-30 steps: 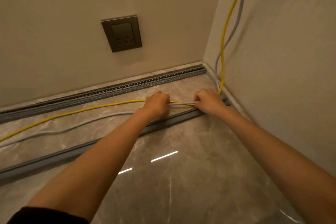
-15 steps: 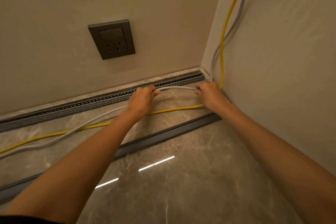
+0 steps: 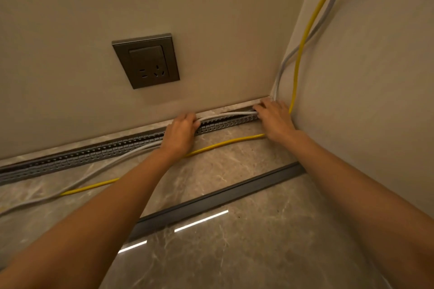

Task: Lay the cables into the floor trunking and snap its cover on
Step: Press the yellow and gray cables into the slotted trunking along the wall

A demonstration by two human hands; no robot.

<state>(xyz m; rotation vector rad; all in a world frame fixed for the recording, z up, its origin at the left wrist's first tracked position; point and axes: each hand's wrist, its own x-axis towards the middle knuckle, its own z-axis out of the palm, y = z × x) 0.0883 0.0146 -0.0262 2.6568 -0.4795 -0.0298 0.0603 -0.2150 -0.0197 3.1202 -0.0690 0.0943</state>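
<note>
— Hands, please: what have they got?

— Left hand (image 3: 180, 132) has its fingers curled over the grey cable (image 3: 230, 114) and holds it down on the trunking (image 3: 94, 156). Right hand (image 3: 274, 119), close in the corner, has its fingers bent down round the same cable at the trunking's end. Both forearms are bare.

— Where do the task's items lie?

— One trunking, grey plastic with a toothed, slotted side, lies along the foot of the wall (image 3: 211, 19). Between the hands the grey cable arches over its open channel; left of the left hand it trails out across the floor (image 3: 234, 253). The yellow cable (image 3: 225, 142) lies on the floor beside the trunking, outside it, passing under both wrists. Both cables climb the corner at the right. One cover (image 3: 223, 197), a long, dark, flat strip, lies on the floor, apart from the trunking.

— Counts and finishes?

— Two round, smooth-jacketed cables: one yellow, one grey as far as I can tell. One socket (image 3: 146, 61), a dark rectangular plate with five slots. Floor is glossy, veined stone-look tile; wall is plain matt beige.
</note>
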